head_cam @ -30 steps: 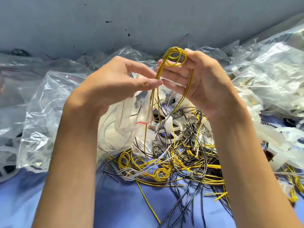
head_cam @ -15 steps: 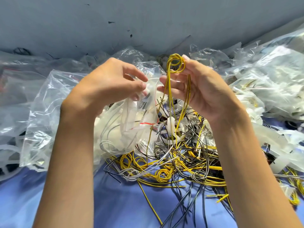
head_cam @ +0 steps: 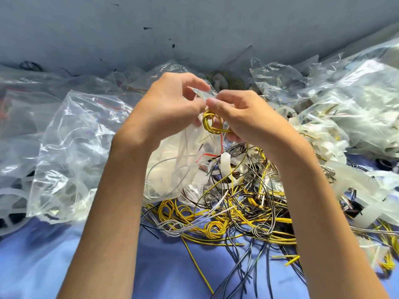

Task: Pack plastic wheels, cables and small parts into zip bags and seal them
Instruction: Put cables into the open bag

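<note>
My left hand (head_cam: 170, 104) pinches the top edge of a small clear zip bag (head_cam: 185, 160) with a red seal line, which hangs below it holding white parts and thin cables. My right hand (head_cam: 241, 117) is right beside it, thumb at the same bag edge, its fingers curled round a coiled yellow-and-black cable (head_cam: 212, 124) at the bag's mouth. Below both hands, a tangle of yellow, black and white cables (head_cam: 233, 212) lies on the blue surface (head_cam: 151, 266).
Crumpled clear bags (head_cam: 71, 152) pile up on the left, some over white plastic wheels (head_cam: 10, 214). More bags and white plastic parts (head_cam: 345, 117) crowd the right. A grey wall (head_cam: 194, 29) closes the back.
My right hand has come down and leftward with the yellow coil, from held high to the mouth of the bag. Both hands now meet at the bag's top edge.
</note>
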